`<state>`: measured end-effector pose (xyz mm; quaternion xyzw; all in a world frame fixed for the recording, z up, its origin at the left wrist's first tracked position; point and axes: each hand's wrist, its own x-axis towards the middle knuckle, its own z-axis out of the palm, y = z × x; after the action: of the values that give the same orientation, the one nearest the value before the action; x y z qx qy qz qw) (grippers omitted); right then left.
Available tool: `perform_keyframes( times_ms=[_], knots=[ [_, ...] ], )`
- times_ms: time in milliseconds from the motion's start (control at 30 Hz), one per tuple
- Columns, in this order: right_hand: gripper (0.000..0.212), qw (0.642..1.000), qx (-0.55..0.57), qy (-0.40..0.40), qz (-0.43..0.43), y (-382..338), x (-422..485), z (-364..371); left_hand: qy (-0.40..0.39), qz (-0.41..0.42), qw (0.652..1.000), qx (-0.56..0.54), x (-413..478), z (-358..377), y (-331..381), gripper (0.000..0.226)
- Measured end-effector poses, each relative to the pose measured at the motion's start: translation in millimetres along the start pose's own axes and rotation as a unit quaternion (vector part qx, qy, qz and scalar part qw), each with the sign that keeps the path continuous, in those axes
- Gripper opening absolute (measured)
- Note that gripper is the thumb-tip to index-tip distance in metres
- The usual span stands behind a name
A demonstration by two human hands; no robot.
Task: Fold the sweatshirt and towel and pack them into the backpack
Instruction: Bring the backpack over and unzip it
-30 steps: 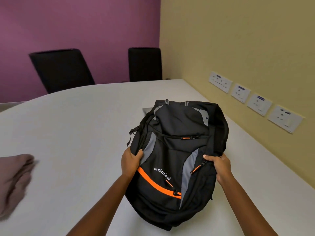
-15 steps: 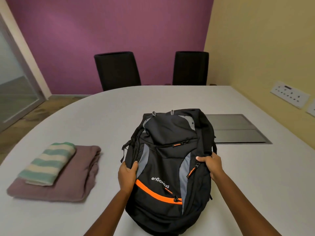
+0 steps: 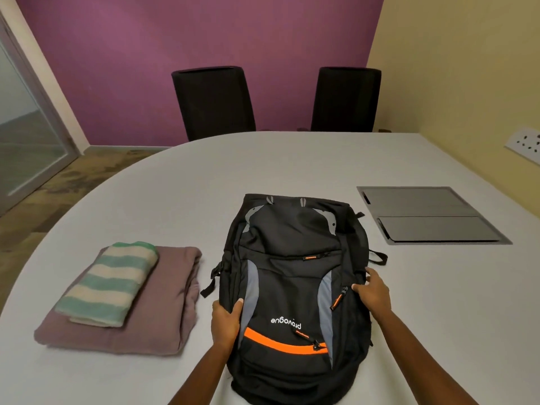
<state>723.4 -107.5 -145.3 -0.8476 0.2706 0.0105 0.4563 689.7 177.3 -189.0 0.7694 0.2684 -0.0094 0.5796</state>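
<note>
A black backpack (image 3: 292, 276) with grey panels and an orange stripe lies flat on the white table (image 3: 292, 162), front side up, its zips closed. My left hand (image 3: 225, 321) grips its left edge, thumb on top. My right hand (image 3: 372, 292) holds its right edge beside an orange zip pull. To the left lies a folded mauve sweatshirt (image 3: 163, 314), with a folded green-and-cream striped towel (image 3: 109, 283) stacked on top of it.
A grey recessed cable hatch (image 3: 429, 214) sits in the table to the right of the backpack. Two black chairs (image 3: 214, 102) stand at the far edge against the purple wall. Wall sockets (image 3: 526, 144) are on the yellow wall at right.
The view has swung left, bringing the folded sweatshirt and towel and the hatch fully into sight. Both hands stay on the backpack's sides; the right fingers look slightly looser.
</note>
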Motion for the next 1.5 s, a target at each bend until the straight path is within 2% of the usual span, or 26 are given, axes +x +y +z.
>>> perform_keyframes(
  times_ms=[167,233,300,400,467,567,633,733,767,833,900,933,1033,1133,1233,1300,1400,1500],
  knots=[
    [0.053,0.998,-0.029,0.017,-0.045,30.0,-30.2,15.7,0.043,0.023,0.997,0.052,-1.2,10.6,-5.0,0.050],
    [0.054,0.998,-0.019,0.029,-0.047,40.7,-42.6,19.5,0.077,0.047,0.989,0.118,-6.5,14.5,-3.8,0.051],
    [0.058,0.999,0.011,0.035,-0.030,50.0,-53.9,21.4,0.103,0.106,0.968,0.205,-12.6,17.8,-3.1,0.052],
    [0.061,0.993,0.088,0.042,0.061,56.7,-66.0,20.9,0.103,0.259,0.913,0.298,-18.4,26.0,-7.1,0.050],
    [0.053,0.991,0.091,0.045,0.083,62.3,-70.7,19.7,0.056,0.354,0.869,0.341,-27.7,36.7,-13.5,0.048],
    [0.038,0.994,0.072,0.038,0.074,70.2,-71.3,18.3,-0.057,0.403,0.855,0.321,-60.0,58.3,-13.9,0.044],
    [0.029,0.994,0.083,0.030,0.072,74.3,-69.0,16.6,-0.105,0.453,0.830,0.308,-78.4,77.7,-13.2,0.036],
    [0.032,0.992,0.101,0.024,0.065,76.6,-64.9,8.1,-0.175,0.536,0.762,0.317,-105.3,103.8,-4.6,0.027],
    [0.030,0.992,0.110,0.016,0.061,77.9,-63.4,4.9,-0.194,0.540,0.745,0.341,-112.4,112.0,-0.5,0.031],
    [0.024,0.993,0.106,-0.019,0.050,78.6,-64.2,-2.1,-0.236,0.485,0.736,0.410,-123.8,126.7,9.0,0.049],
    [0.024,0.997,0.056,-0.051,0.028,81.6,-64.8,-6.1,-0.224,0.446,0.746,0.441,-127.1,140.5,17.7,0.062],
    [0.025,0.998,0.023,-0.057,0.019,83.8,-64.9,-7.4,-0.214,0.427,0.761,0.438,-126.4,148.1,20.4,0.061],
    [0.028,0.995,-0.073,-0.054,-0.026,89.7,-62.8,-8.4,-0.196,0.398,0.786,0.431,-128.8,147.4,33.3,0.045],
    [0.030,0.992,-0.110,-0.043,-0.040,89.4,-60.4,-11.1,-0.215,0.293,0.856,0.367,-123.6,145.7,32.6,0.018],
    [0.028,0.997,-0.058,-0.039,-0.035,85.6,-53.2,-17.4,-0.230,0.187,0.929,0.222,-112.7,144.5,24.9,0.037],
    [0.026,0.999,0.026,-0.046,0.007,81.0,-48.9,-21.4,-0.236,0.111,0.958,0.117,-109.3,142.2,24.7,0.041],
    [0.023,0.994,0.095,-0.044,0.035,76.1,-45.8,-22.8,-0.259,0.011,0.965,0.024,-107.7,139.0,25.3,0.036],
    [0.020,0.994,0.104,-0.028,0.027,72.3,-47.6,-23.2,-0.261,-0.027,0.965,0.004,-106.8,138.5,26.0,0.039]
  ],
)
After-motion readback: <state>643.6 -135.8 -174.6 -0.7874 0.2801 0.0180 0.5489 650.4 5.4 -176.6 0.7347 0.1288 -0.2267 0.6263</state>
